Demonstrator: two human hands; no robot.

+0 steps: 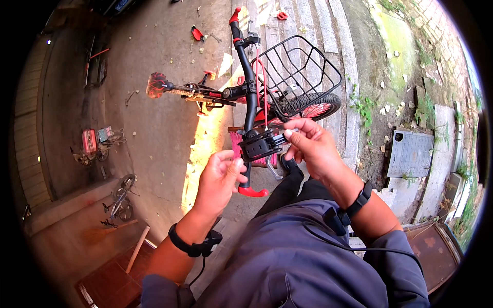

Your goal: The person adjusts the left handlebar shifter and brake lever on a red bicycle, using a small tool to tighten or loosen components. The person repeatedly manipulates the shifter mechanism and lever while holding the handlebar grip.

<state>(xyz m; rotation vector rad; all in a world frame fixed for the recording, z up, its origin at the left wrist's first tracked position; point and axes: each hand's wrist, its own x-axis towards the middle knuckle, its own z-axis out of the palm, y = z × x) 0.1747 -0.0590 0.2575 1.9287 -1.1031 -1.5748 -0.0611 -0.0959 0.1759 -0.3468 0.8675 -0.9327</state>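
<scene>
The right hand (pixel 314 146) pinched a small black boxy fitting (pixel 261 144) against the black handlebar (pixel 250 87) of the red child's bicycle with wire basket (pixel 300 72), apparently not yet fastened, while the left hand (pixel 220 179) hovered beside it, fingers loosely spread.

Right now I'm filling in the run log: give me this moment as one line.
left hand: open, beside black handlebar unit | right hand: pinching that unit | red bicycle: upright on pavement | wire basket: on front
</scene>
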